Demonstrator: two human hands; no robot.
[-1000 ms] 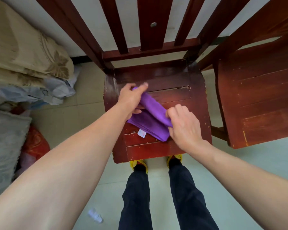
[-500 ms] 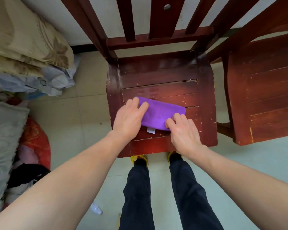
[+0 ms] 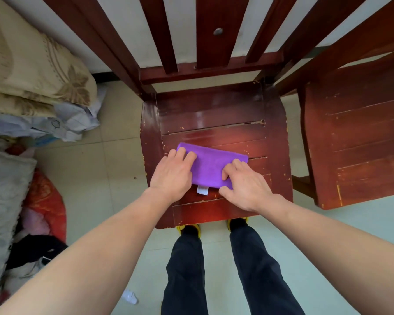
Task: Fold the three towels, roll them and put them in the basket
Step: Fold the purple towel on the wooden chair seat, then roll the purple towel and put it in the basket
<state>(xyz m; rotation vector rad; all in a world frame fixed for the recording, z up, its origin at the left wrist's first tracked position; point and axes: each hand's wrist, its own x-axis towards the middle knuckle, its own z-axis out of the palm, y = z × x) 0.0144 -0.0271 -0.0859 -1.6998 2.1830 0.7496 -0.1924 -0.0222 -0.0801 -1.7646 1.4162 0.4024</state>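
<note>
A purple towel point(image 3: 210, 165) lies folded into a flat strip on the seat of a red-brown wooden chair point(image 3: 214, 119), with a white tag at its near edge. My left hand point(image 3: 173, 172) presses on the towel's left end with its fingers laid flat. My right hand point(image 3: 243, 185) sits on the right near part. Its fingers are bent onto the cloth and its thumb lies at the near edge, pinching it. No other towel and no basket are in view.
A second wooden chair point(image 3: 359, 137) stands close on the right. Piled bedding and pillows point(image 3: 30, 73) and bags of cloth point(image 3: 43, 201) fill the floor on the left. My legs and yellow-edged shoes stand at the chair's front edge.
One second ago both hands held the towel lifted and half folded. It now lies flat on the seat, with both hands pressing on it and shifted slightly since half a second ago.
</note>
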